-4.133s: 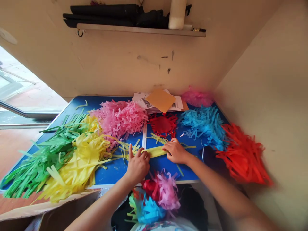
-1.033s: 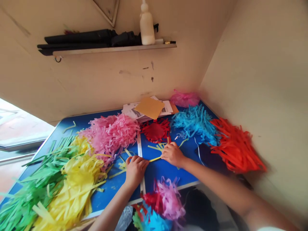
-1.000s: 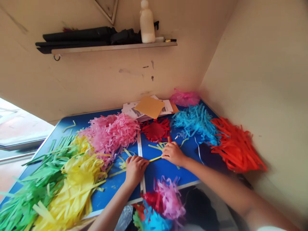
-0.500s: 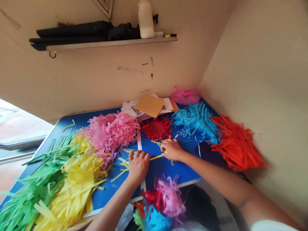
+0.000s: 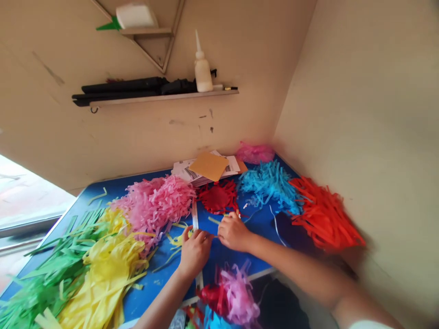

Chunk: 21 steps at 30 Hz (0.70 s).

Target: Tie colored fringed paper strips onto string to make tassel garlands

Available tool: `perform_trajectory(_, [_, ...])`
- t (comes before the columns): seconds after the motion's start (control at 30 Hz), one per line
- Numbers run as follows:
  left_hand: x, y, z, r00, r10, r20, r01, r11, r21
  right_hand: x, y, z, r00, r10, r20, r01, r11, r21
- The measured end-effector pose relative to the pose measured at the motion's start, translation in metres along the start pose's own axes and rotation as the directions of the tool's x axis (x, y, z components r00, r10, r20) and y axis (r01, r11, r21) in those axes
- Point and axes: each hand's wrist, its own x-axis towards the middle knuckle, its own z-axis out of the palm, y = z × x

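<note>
Both of my hands work close together over the middle of the blue table (image 5: 168,265). My left hand (image 5: 196,250) is closed, with loose yellow paper strips (image 5: 178,240) fanned out beside its fingers. My right hand (image 5: 233,232) is closed in a pinch just right of it, with the fingertips of both hands nearly meeting. A short yellow strip end (image 5: 214,220) shows beyond my right hand. The fingers hide most of what they pinch, a thin yellow paper strip. Just behind lies a dark red fringed paper piece (image 5: 218,197).
Yellow (image 5: 99,269), green (image 5: 37,274), pink (image 5: 161,201), blue (image 5: 269,183) and orange-red (image 5: 329,214) shredded paper heaps surround the hands. Papers with a tan square (image 5: 209,166) lie at the back. A multicoloured fringed bundle (image 5: 236,294) is at the front edge. Above, a shelf (image 5: 164,98) holds a glue bottle (image 5: 203,73).
The view has tilted up, showing more wall and a second bottle. My hands have come closer together, and the yellow strip earlier stretched between them is now mostly hidden.
</note>
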Motion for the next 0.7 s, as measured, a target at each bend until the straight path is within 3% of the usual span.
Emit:
perform_trajectory(0.07, [-0.003, 0.005, -0.025, 0.991, 0.019, -0.135, -0.02, 1.0, -0.006, -0.007, -0.01, -0.023, 0.99, 0.122, -0.07, -0.103, 0.968, 0.227])
perform_trajectory(0.13, [-0.003, 0.009, -0.051, 0.97, 0.115, -0.214, -0.117, 0.993, 0.003, -0.012, -0.016, -0.045, 0.978, 0.207, -0.024, -0.159, 0.815, 0.558])
perform_trajectory(0.17, [-0.002, 0.012, -0.062, 0.958, 0.161, -0.236, -0.162, 0.987, 0.012, -0.013, -0.017, -0.052, 0.978, 0.204, 0.047, -0.177, 0.679, 0.712])
perform_trajectory(0.23, [0.003, 0.016, -0.078, 0.938, 0.218, -0.27, -0.223, 0.975, 0.013, -0.012, -0.017, -0.061, 0.968, 0.138, 0.21, -0.245, 0.324, 0.914])
perform_trajectory(0.3, [0.007, 0.02, -0.085, 0.932, 0.212, -0.292, -0.226, 0.974, -0.015, -0.01, -0.017, -0.061, 0.946, 0.103, 0.306, -0.31, 0.027, 0.95])
perform_trajectory(0.33, [0.009, 0.022, -0.085, 0.935, 0.188, -0.3, -0.209, 0.977, -0.041, -0.009, -0.019, -0.059, 0.938, 0.123, 0.324, -0.319, -0.055, 0.946])
perform_trajectory(0.43, [0.007, 0.027, -0.076, 0.953, 0.016, -0.302, -0.06, 0.989, -0.137, -0.01, -0.029, -0.049, 0.919, 0.246, 0.307, -0.277, -0.149, 0.949])
perform_trajectory(0.53, [0.0, 0.034, -0.061, 0.935, -0.19, -0.298, 0.109, 0.957, -0.268, -0.012, -0.041, -0.038, 0.886, 0.372, 0.277, -0.204, -0.225, 0.953])
perform_trajectory(0.7, [-0.008, 0.046, -0.043, 0.889, -0.367, -0.275, 0.192, 0.843, -0.503, -0.01, -0.052, -0.021, 0.831, 0.484, 0.275, -0.086, -0.377, 0.922])
